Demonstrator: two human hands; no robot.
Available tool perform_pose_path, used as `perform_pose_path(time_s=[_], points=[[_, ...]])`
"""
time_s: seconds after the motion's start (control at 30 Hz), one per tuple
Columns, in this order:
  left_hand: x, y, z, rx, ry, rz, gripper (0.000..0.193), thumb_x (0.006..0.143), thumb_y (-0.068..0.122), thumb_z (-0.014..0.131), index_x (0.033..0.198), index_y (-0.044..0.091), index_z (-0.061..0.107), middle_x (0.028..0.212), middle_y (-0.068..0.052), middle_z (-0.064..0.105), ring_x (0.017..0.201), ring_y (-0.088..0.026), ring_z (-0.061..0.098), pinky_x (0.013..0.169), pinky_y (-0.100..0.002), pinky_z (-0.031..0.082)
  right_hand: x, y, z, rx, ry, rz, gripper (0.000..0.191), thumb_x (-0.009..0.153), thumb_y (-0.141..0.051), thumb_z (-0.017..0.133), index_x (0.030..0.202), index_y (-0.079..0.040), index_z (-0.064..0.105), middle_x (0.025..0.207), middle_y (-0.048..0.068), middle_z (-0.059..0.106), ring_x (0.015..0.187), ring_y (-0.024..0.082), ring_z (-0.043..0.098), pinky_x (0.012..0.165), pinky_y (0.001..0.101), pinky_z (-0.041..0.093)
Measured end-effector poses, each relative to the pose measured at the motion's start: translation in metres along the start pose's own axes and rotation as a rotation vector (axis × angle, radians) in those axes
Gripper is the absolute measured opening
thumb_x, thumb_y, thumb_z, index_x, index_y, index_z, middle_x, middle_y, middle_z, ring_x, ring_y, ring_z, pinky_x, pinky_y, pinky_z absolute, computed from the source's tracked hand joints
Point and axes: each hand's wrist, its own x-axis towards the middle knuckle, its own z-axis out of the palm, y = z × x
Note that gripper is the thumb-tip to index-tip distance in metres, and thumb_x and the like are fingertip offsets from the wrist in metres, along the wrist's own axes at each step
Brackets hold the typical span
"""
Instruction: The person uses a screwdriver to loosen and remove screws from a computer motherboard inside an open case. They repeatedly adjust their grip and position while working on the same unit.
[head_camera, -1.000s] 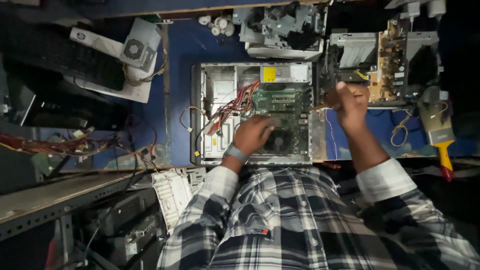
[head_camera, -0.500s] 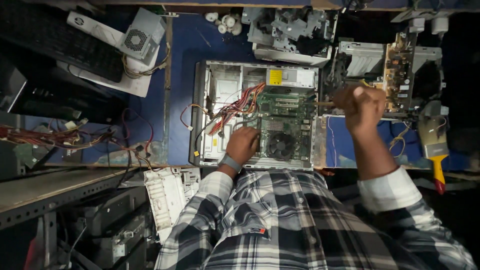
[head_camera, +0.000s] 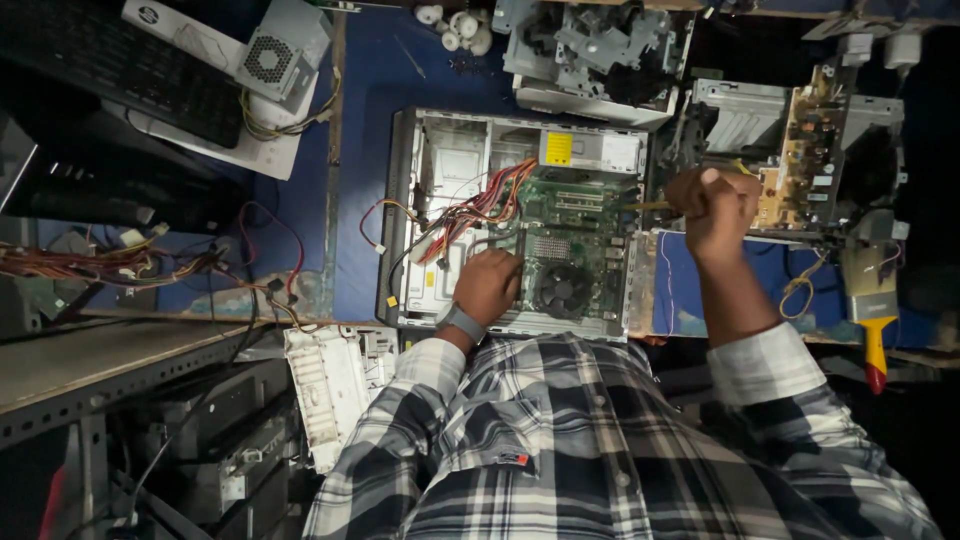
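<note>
Computer case (head_camera: 420, 215) | left hand (head_camera: 488, 285) resting inside | right hand (head_camera: 715, 205) gripping screwdriver (head_camera: 650, 205) | wires (head_camera: 470, 210) crowd

1. Green motherboard (head_camera: 570, 225) inside grey computer case (head_camera: 410, 210), centre of frame.
2. Red and orange wires (head_camera: 480, 205), centre.
3. Black-and-white plaid shirt (head_camera: 560, 440), bottom.
4. Blue table (head_camera: 370, 90), upper middle.
5. Yellow-and-red brush handle (head_camera: 873, 345), right.

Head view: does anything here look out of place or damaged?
Nothing looks broken. The computer case lies open on its side, loose red and orange wires spilling over its board; the left hand rests inside, while the right hand grips a slim tool.
</note>
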Motion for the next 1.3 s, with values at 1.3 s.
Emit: perform_pose_path(time_s=[1.3], points=[[-0.004,-0.001,0.002,-0.003,0.064,0.019,0.021,0.083,0.008,0.071,0.104,0.005,0.072,0.097,-0.013,0.070,0.095,-0.034,0.065,0.085,-0.045,0.052,-0.003,0.028,0.000,-0.233,0.319,-0.171,0.050,0.116,-0.025,0.042,0.069,-0.009,0.047,0.059,0.004,0.047,0.047,0.016,0.044,0.046,0.0316,0.038]])
